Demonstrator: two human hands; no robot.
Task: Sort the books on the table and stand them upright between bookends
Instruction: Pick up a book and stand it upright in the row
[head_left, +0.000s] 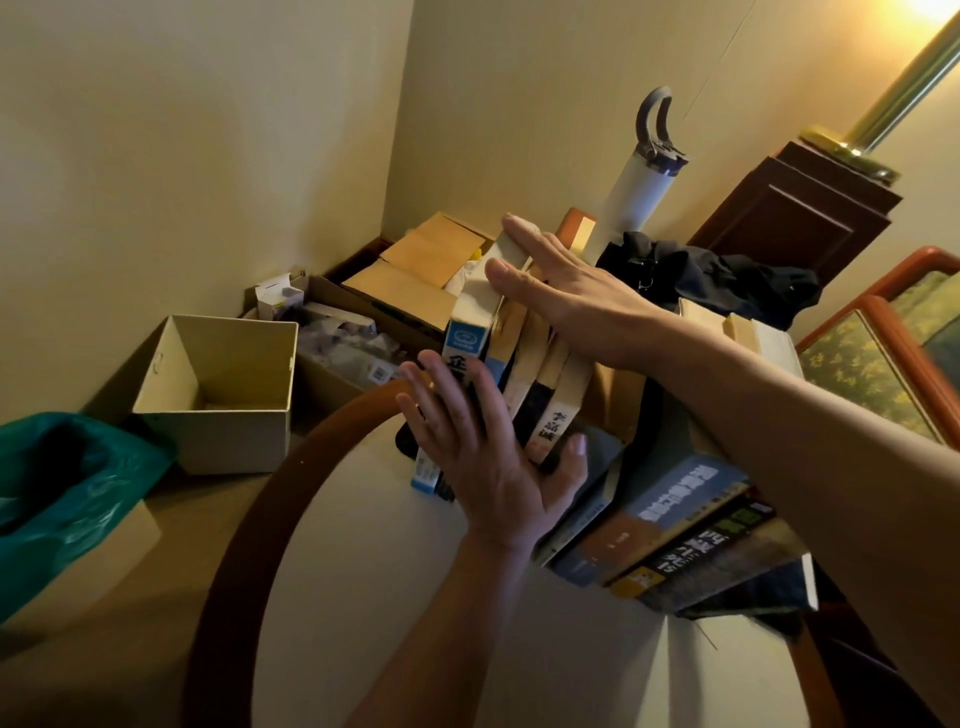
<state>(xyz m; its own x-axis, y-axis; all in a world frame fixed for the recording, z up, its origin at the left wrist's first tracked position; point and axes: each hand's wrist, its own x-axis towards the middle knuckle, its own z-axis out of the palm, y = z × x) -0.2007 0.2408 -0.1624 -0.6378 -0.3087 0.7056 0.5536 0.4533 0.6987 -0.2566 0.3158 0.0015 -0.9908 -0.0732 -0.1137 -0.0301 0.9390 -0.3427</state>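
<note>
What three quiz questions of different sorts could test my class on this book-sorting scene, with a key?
1. True or false: the left hand and the right hand both lie with straight fingers on the upright books.
2. Where are the other books? A: piled on the table, to the person's right of the upright ones. B: standing in the same row. C: carried in one hand.
3. Fill in: the bottle behind the upright books is ____ in colour.
Key: 1 true; 2 A; 3 white.

book spine (462, 340): blue-white | bag (88, 499): teal | bottle (631, 202): white, grey lid | cloth (727, 280): black | table rim (244, 519): brown
</note>
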